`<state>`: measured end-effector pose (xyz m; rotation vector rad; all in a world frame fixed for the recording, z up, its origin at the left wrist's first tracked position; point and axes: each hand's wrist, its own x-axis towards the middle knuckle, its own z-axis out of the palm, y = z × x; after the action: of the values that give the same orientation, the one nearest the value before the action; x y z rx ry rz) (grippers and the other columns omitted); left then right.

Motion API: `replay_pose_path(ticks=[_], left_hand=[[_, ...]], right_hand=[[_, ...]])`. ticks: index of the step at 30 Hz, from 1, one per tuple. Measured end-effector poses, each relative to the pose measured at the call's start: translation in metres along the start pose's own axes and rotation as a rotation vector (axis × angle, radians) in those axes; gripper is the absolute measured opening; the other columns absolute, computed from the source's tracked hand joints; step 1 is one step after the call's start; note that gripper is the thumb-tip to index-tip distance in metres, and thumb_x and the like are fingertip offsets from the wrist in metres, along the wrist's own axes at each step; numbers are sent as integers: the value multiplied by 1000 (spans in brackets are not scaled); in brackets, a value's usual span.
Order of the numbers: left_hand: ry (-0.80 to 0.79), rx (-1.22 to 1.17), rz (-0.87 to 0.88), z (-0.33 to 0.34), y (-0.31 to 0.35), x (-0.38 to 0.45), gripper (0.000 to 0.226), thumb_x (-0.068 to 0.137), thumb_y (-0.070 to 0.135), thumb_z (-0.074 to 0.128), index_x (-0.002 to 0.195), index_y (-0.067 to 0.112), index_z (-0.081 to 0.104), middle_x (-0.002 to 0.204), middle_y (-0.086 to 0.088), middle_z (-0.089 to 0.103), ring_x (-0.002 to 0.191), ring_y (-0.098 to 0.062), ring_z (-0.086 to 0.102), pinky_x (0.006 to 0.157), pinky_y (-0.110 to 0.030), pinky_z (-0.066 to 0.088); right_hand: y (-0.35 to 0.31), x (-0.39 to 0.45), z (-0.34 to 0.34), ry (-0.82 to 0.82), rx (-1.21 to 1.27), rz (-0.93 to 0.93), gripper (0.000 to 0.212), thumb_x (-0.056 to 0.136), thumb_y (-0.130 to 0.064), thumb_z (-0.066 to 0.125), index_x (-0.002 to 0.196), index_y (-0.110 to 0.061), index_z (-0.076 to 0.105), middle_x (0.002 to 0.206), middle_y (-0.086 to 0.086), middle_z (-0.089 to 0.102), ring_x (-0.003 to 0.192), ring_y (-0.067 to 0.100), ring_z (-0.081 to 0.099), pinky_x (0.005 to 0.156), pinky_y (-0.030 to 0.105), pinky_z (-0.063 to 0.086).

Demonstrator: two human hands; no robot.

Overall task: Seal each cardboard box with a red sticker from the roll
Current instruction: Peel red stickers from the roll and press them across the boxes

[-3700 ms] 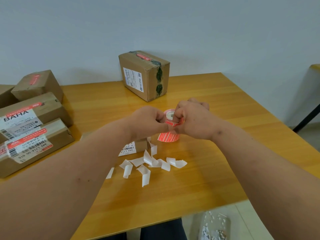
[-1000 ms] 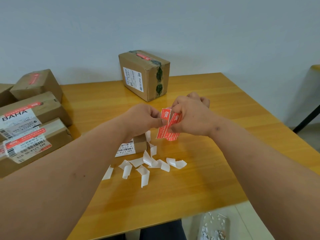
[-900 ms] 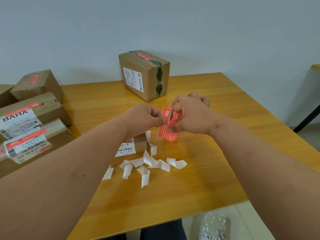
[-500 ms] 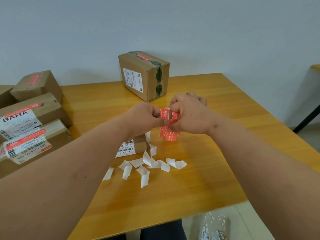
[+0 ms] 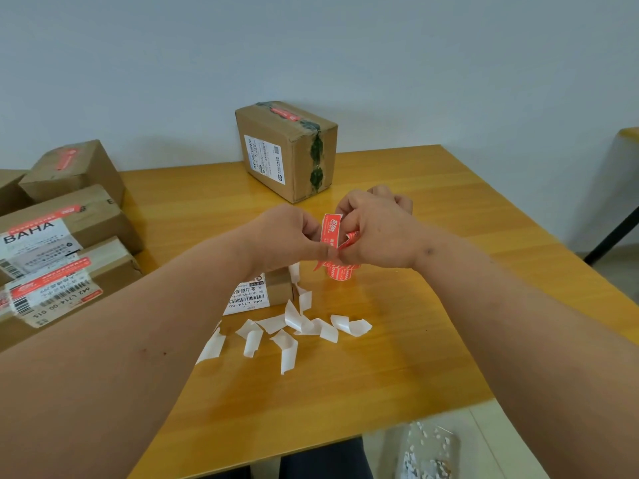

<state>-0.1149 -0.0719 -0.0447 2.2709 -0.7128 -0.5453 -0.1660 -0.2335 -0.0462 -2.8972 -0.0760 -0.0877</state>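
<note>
Since a moment ago, red sticker point(image 5: 331, 229) lifted a little higher and turned more upright between the two hands; roll hidden further behind the right hand.

Nearest, at the bottom edge: dark trousers point(image 5: 321, 459) below the worktop point(image 5: 345, 392) rim, and beside them on the floor a clear bag point(image 5: 428, 454) of white scraps.

Two bare forearms reaching forward over the yellow wooden worktop. Between them, lying scattered: curled white backing strips point(image 5: 294, 331), several overlapping.

Just beyond the strips, a small cardboard box point(image 5: 266, 290) with a white barcode label, partly hidden under the left wrist.

Above it, left hand point(image 5: 287, 236) with fingers curled, thumb and forefinger pinching the lower part of the red sticker. Right hand point(image 5: 375, 233) with fingers curled round the sticker roll point(image 5: 340, 273), only its red lower edge showing beneath the hand; a creased red strip running from sticker to roll between the thumbs. Both hands held above the worktop, touching at the sticker.

To the left, a stack of cardboard boxes point(image 5: 65, 243) carrying white shipping labels and red stickers on top, one label reading BAHA.

Further back, centre: a larger cardboard box point(image 5: 287, 150) standing alone near the worktop's far edge, red sticker and dark green tape across its top, white label on its side.

Behind everything, a plain pale wall point(image 5: 311, 46).
</note>
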Motion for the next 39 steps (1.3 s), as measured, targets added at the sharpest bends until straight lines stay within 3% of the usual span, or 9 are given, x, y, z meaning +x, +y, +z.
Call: replay_pose_path(ticks=[5, 9, 14, 18, 21, 23, 29, 34, 39], left_hand=[[28, -1, -11, 0, -1, 3, 20, 86, 30, 70, 91, 11, 73, 88, -7, 73, 88, -22, 65, 78, -33, 52], [35, -11, -37, 0, -3, 5, 16, 90, 28, 66, 95, 15, 72, 92, -5, 73, 95, -23, 66, 88, -39, 52], [48, -41, -56, 2, -4, 5, 13, 91, 27, 65, 91, 17, 73, 91, -5, 72, 95, -23, 64, 80, -33, 48], [52, -36, -37, 2, -2, 4, 19, 92, 34, 64, 88, 19, 74, 91, -8, 72, 96, -27, 64, 85, -41, 50], [34, -4, -29, 0, 1, 1, 26, 87, 43, 67, 78, 18, 71, 69, -1, 64, 70, -17, 58, 64, -31, 46], [15, 33, -38, -1, 3, 0, 28, 84, 40, 70, 79, 13, 71, 62, 1, 55, 61, -11, 48, 59, -25, 39], [54, -11, -72, 3, 3, 2, 21, 85, 33, 71, 82, 12, 74, 91, -14, 71, 89, -26, 63, 78, -38, 50], [77, -55, -93, 5, 2, 5, 19, 86, 32, 70, 84, 14, 75, 90, -9, 72, 94, -24, 63, 68, -28, 45], [87, -66, -94, 4, 0, 6, 16, 88, 32, 68, 84, 18, 75, 88, -5, 72, 91, -20, 63, 70, -28, 45]], right_hand=[[-2, 0, 0, -1, 18, 7, 22, 77, -48, 75, 94, -33, 74, 112, -19, 46, 115, 13, 25, 101, 39, 19], [-3, -1, -1, 8, -3, -19, 13, 79, -45, 74, 88, -35, 71, 115, -20, 45, 118, 14, 24, 102, 40, 19], [-2, -2, 0, -1, -27, -11, 18, 76, -48, 75, 84, -33, 70, 117, -20, 44, 118, 13, 24, 104, 42, 18], [-2, 0, 1, -24, -59, 0, 21, 74, -54, 75, 85, -38, 70, 116, -19, 47, 117, 14, 25, 102, 41, 19], [-2, 1, 0, -21, -87, -8, 16, 80, -52, 70, 87, -38, 71, 121, -18, 48, 120, 17, 26, 101, 42, 20], [-2, 1, -1, -27, -104, -13, 16, 81, -52, 69, 86, -37, 72, 122, -18, 48, 121, 17, 25, 102, 43, 19], [-1, -1, -1, -27, -86, -7, 19, 78, -55, 69, 85, -37, 73, 116, -19, 49, 118, 16, 25, 103, 44, 18], [0, -2, -2, -37, -54, 9, 16, 81, -53, 69, 91, -42, 73, 106, -21, 47, 116, 15, 26, 101, 44, 20], [-1, -2, -2, -32, -56, 7, 17, 82, -50, 70, 94, -39, 73, 107, -25, 44, 119, 15, 26, 101, 44, 21]])
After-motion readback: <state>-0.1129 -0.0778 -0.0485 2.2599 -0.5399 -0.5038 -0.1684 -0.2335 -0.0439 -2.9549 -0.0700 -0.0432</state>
